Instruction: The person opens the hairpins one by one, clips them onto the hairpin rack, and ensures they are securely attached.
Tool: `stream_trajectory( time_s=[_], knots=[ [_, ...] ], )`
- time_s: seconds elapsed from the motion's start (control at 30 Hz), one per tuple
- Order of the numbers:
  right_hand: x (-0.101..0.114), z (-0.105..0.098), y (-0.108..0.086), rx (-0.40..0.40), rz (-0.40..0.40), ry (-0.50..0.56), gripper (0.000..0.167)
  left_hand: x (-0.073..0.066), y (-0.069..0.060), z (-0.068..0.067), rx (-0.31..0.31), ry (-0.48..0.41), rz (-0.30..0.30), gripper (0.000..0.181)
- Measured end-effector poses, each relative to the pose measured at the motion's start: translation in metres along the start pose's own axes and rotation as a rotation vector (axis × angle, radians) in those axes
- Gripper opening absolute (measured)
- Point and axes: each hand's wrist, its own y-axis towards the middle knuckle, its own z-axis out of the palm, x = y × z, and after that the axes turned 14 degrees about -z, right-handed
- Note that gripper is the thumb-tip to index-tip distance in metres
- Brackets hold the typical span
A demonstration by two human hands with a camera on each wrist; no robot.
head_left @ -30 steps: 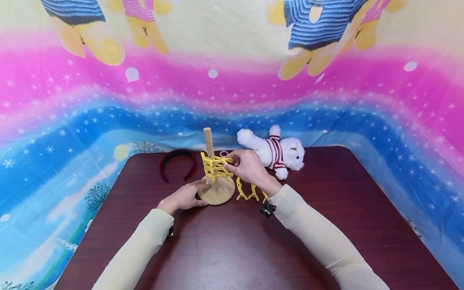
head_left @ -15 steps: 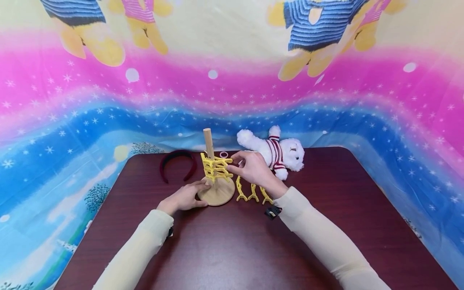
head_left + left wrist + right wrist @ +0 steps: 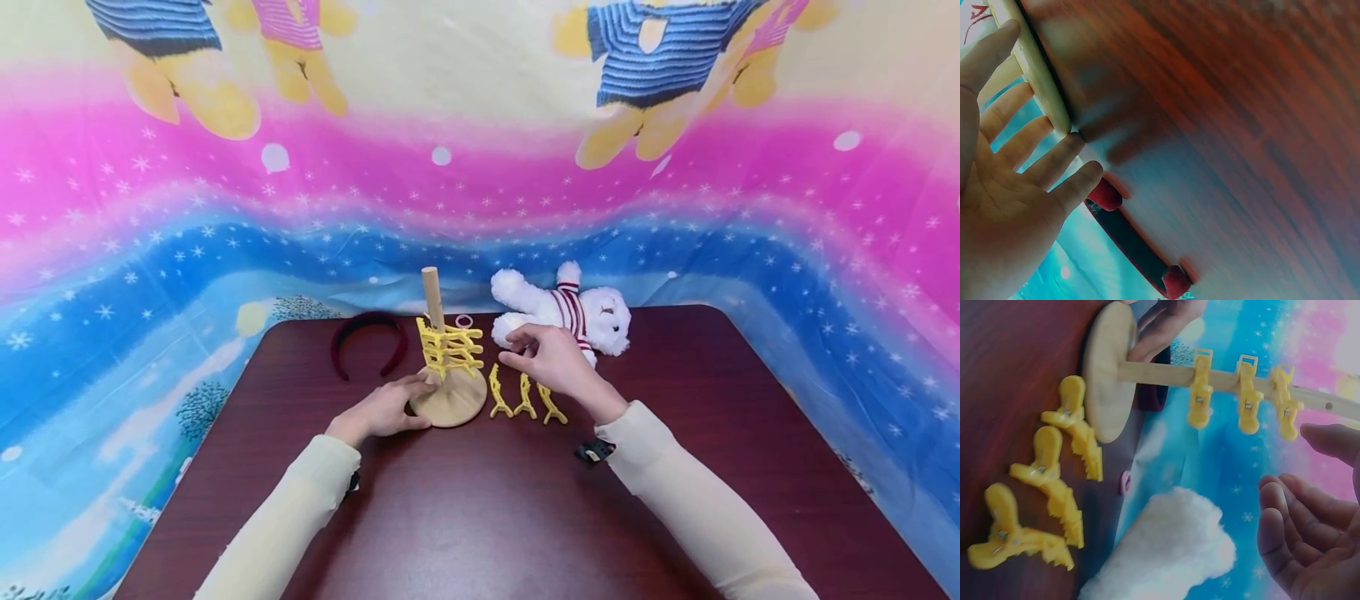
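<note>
Three yellow hair clips [image 3: 1249,403] are clamped one above another on the upright post [image 3: 432,293] of a wooden stand. My left hand [image 3: 381,408] rests against the left side of the stand's round base [image 3: 461,407], its fingers fairly straight in the left wrist view. To the right of the stand, my right hand [image 3: 555,363] hovers with fingers loosely bent and nothing between them. Three more yellow hair clips [image 3: 526,397] lie in a row on the table below it. In the right wrist view the thumb is near the topmost clip but apart from it.
A dark red headband [image 3: 368,318] lies left of the stand. Behind it is a small pink ring-shaped band [image 3: 464,321]. A white teddy bear [image 3: 572,308] in a striped sweater lies at the back of the brown table [image 3: 450,517]. A printed cloth [image 3: 480,200] hangs behind.
My right hand has let go of the top clip on the post and moved right, towards the clips on the table. The left hand stays at the base.
</note>
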Motion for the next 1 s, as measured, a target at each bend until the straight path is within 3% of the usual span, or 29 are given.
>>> stream_trajectory(
  time_s=[0.37,0.67,1.0],
  knots=[
    [-0.022,-0.007,-0.022,-0.005,0.042,0.011,0.026,0.001,0.002,0.002,-0.001,-0.001,0.0,0.064],
    [-0.043,-0.005,-0.039,-0.002,0.05,-0.008,0.03,0.0,0.002,0.002,0.003,-0.001,-0.004,0.065],
    [-0.063,0.001,-0.053,0.053,0.107,-0.005,0.025,-0.001,0.002,0.001,0.009,0.005,-0.02,0.064]
  ],
)
